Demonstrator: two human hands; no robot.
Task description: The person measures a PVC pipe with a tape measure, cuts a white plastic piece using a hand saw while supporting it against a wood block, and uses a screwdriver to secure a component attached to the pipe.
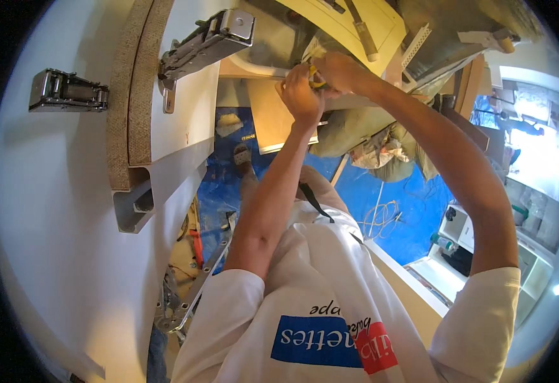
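Observation:
Both hands meet at the top centre, close together around a small yellow object (315, 79). My left hand (301, 93) has its fingers curled against the object's near side. On the other side, my right hand (338, 72) grips it too. Fingers cover most of the object, so its kind cannot be told. Just beyond the hands lies a pale yellow panel (389, 33) bearing a tool with a wooden handle (366, 43). Below the hands a light wooden board (272, 117) stands over the blue floor covering (279, 160).
At left, chipboard-edged white panels (184, 129) carry metal cabinet hinges (212, 40) that jut out, above an aluminium profile (133, 210). A folded ladder (198, 287) is beside my left arm. Filled sacks (389, 163), a coiled cable (380, 215) and white shelving (452, 268) lie to the right.

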